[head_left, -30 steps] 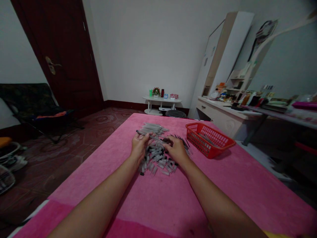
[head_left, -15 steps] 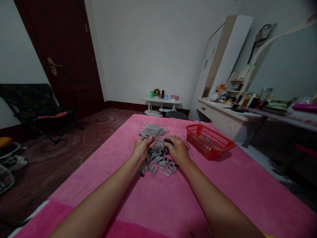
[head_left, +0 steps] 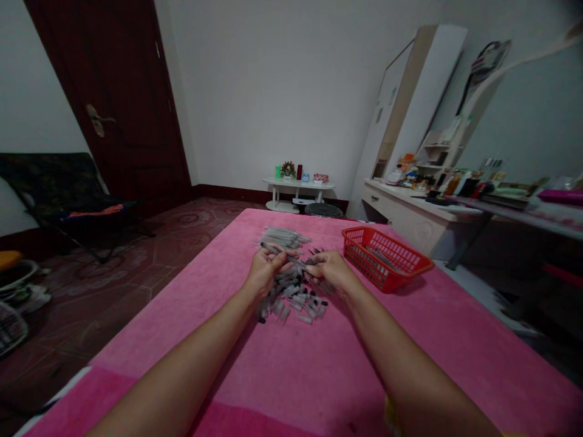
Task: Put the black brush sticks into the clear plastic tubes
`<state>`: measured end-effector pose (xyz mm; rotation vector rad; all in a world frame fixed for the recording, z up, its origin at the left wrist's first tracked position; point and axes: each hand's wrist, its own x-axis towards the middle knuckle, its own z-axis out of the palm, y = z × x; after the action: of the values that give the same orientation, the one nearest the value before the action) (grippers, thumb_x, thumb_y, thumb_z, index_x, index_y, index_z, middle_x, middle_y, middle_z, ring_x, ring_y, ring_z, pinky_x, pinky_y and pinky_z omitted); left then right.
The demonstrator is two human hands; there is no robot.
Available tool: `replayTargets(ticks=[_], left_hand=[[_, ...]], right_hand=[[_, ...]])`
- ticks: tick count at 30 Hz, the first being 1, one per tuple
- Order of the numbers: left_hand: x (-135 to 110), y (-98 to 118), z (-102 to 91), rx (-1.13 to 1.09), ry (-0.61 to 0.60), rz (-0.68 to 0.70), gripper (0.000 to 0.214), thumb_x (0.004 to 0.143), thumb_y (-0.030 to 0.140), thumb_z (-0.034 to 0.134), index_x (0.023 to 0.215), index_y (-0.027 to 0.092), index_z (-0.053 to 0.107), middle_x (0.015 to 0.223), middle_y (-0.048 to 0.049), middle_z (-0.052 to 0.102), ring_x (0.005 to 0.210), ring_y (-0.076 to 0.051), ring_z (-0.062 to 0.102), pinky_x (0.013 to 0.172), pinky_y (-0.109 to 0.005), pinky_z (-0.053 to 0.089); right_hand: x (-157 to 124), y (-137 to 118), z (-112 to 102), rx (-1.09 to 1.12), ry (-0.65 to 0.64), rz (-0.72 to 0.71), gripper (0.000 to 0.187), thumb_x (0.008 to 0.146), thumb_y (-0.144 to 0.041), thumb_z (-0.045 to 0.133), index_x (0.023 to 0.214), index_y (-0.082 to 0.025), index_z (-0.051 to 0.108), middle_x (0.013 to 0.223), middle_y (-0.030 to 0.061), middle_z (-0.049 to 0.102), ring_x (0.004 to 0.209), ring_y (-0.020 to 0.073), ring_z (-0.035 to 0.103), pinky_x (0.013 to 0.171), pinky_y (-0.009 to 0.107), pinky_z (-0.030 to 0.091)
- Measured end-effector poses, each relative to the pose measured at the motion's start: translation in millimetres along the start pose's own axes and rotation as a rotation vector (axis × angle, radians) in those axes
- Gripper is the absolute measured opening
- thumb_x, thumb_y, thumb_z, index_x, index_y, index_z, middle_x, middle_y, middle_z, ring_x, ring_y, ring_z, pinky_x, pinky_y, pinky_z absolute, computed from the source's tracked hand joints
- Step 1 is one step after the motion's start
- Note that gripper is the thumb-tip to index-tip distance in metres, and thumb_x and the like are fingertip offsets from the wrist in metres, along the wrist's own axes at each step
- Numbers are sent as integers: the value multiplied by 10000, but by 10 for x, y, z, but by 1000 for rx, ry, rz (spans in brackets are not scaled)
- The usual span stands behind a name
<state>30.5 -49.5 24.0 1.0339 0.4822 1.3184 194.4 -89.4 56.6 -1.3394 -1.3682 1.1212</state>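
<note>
Both my hands meet over a pile of small grey and black pen parts (head_left: 294,297) on the pink cloth (head_left: 291,370). My left hand (head_left: 265,271) grips a thin grey pen barrel (head_left: 279,252) that slants up to the left. Fingers of my right hand (head_left: 331,271) pinch the barrel's other end, or a small part at it; which one I cannot tell. Just beyond the hands lies a bundle of clear pen tubes (head_left: 285,235). Dark thin refills (head_left: 319,250) fan out behind my right hand.
A red plastic basket (head_left: 383,257) with a few pens inside stands to the right of the pile. Beyond it is a cluttered dressing table (head_left: 410,206). A small white table (head_left: 298,185) is at the far wall, a dark door (head_left: 113,109) and chair (head_left: 68,200) at left.
My right hand has lifted off the pile and drawn up to the barrel's right end. My left hand has stayed in place, holding the barrel.
</note>
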Motion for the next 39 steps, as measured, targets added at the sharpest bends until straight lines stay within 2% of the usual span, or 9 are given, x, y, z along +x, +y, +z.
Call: replayTargets(ticks=[7, 12, 14, 17, 19, 22, 26, 34, 39], left_hand=[[12, 13, -5, -25, -89, 16, 422, 610, 331, 803, 846, 187, 484, 914, -67, 713, 900, -244, 683, 692, -304, 560], [47, 65, 28, 30, -95, 26, 412, 649, 368, 773, 933, 164, 554, 923, -99, 715, 870, -238, 688, 743, -330, 556], [85, 88, -14, 120, -66, 46, 437, 684, 412, 735, 1003, 153, 589, 924, -109, 716, 853, -224, 689, 762, -327, 547], [154, 90, -164, 300, 40, 115, 440, 705, 478, 688, 995, 150, 643, 912, -110, 718, 865, -216, 682, 752, -302, 533], [191, 63, -295, 404, 113, 149, 428, 651, 480, 726, 903, 137, 675, 883, -113, 720, 868, -228, 676, 736, -295, 524], [221, -6, -469, 510, 173, 148, 416, 638, 488, 720, 859, 136, 696, 866, -119, 721, 847, -247, 671, 708, -322, 525], [237, -103, -604, 698, 121, 131, 331, 670, 417, 691, 845, 138, 719, 873, -114, 724, 837, -250, 665, 757, -356, 518], [247, -225, -684, 1020, -149, 123, 242, 731, 289, 605, 901, 153, 711, 915, -77, 724, 850, -213, 665, 785, -320, 523], [255, -265, -700, 1047, -133, 138, 205, 727, 242, 597, 877, 158, 709, 897, -71, 726, 836, -208, 670, 781, -318, 529]], right_hand=[[-63, -128, -122, 275, -218, 189, 86, 602, -165, 670, 573, -128, 598, 513, 20, 612, 375, 48, 437, 373, 152, 335], [-52, -178, -120, 332, -205, 189, 72, 631, -164, 657, 603, -118, 609, 523, 9, 596, 378, 36, 429, 385, 142, 347], [-36, -231, -211, 306, -102, 99, 83, 618, -179, 675, 623, -124, 614, 543, 5, 598, 403, 46, 452, 408, 154, 374], [-28, -310, -536, 152, 267, -112, 136, 633, -231, 660, 728, -134, 656, 612, 28, 636, 473, 86, 521, 475, 194, 428], [-50, -316, -837, -157, 600, -237, 209, 677, -272, 614, 813, -133, 691, 716, 76, 678, 596, 140, 595, 546, 231, 454], [-116, -219, -1253, -737, 992, -93, 290, 696, -330, 588, 910, -189, 725, 858, 120, 708, 805, 253, 640, 662, 334, 462], [-163, 8, -1519, -997, 1009, 184, 370, 710, -414, 579, 973, -202, 730, 914, 178, 704, 856, 328, 642, 679, 399, 447], [-123, 104, -1524, -1083, 917, 317, 336, 747, -399, 562, 952, -197, 736, 898, 159, 697, 878, 299, 634, 753, 398, 437], [-113, 1, -1365, -1127, 975, 25, 333, 776, -301, 514, 1019, -183, 709, 963, 148, 681, 909, 285, 620, 767, 387, 436]])
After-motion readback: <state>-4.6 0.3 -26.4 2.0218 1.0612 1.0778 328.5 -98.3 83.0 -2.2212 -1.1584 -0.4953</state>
